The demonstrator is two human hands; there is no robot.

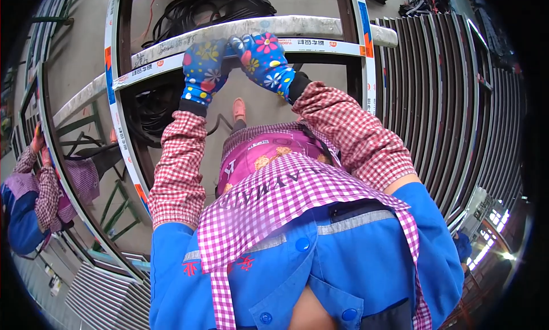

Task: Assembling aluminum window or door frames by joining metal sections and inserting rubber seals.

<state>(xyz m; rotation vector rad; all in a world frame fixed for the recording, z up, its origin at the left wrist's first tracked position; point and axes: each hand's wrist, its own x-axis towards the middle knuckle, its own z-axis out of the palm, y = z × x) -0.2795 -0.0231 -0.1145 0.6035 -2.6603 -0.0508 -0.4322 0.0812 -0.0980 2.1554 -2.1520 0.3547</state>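
Both gloved hands [204, 70] [264, 61] lie over the crossbar [311, 45]; whether gripping, I cannot tell.

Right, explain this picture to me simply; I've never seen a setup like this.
There is no machine here: one person is working by hand. The single picture comes from a wide fisheye camera worn on their head, looking down, so straight edges bend near the rim.

The left hand and right hand wear blue flowered gloves. Both are on the film-covered crossbar of a large frame; how tightly they grip, I can't tell. The frame lies across a pale beam, and a coil of black cable or hose shows through its opening.

To the right are rows of long dark bars. At far left is a co-worker, separate from the wearer.
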